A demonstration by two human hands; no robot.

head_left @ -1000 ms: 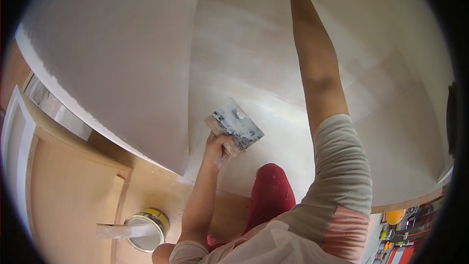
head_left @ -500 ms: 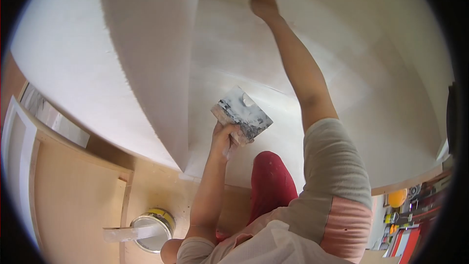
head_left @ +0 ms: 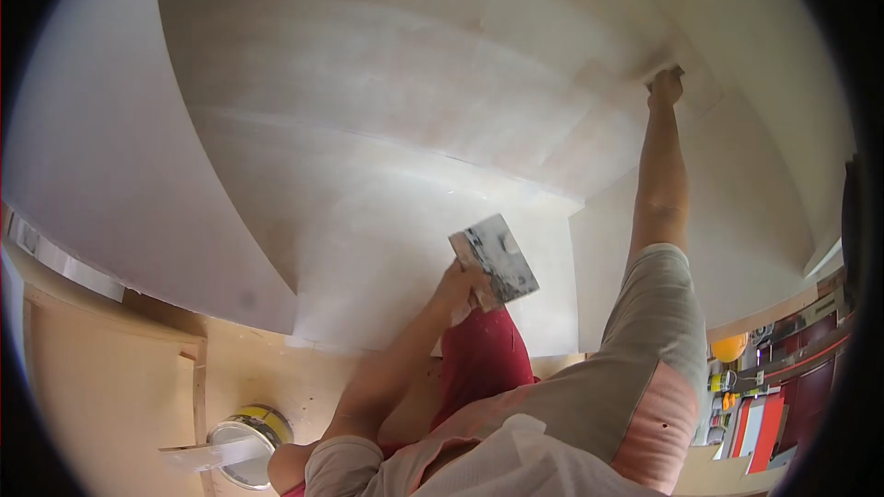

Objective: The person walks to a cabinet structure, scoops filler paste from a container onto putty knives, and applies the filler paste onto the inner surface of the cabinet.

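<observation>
While the broad white-coated panel (head_left: 387,129) fills the view, the right hand (head_left: 665,87) is pressed against it far up on the right, its grip closed on something too small to be made out. Lower down, the putty-smeared scraper blade (head_left: 494,260) is held clear of the panel, its handle clasped in the left hand (head_left: 459,283). An open tin (head_left: 247,442) is seen below.

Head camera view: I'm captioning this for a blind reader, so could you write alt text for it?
A person's right hand reaches high, pressing a small tool against a pale, filler-coated wall panel, while the left hand holds a smeared putty board lower down. An open yellow can with a stick across it sits on the wooden floor below.
</observation>
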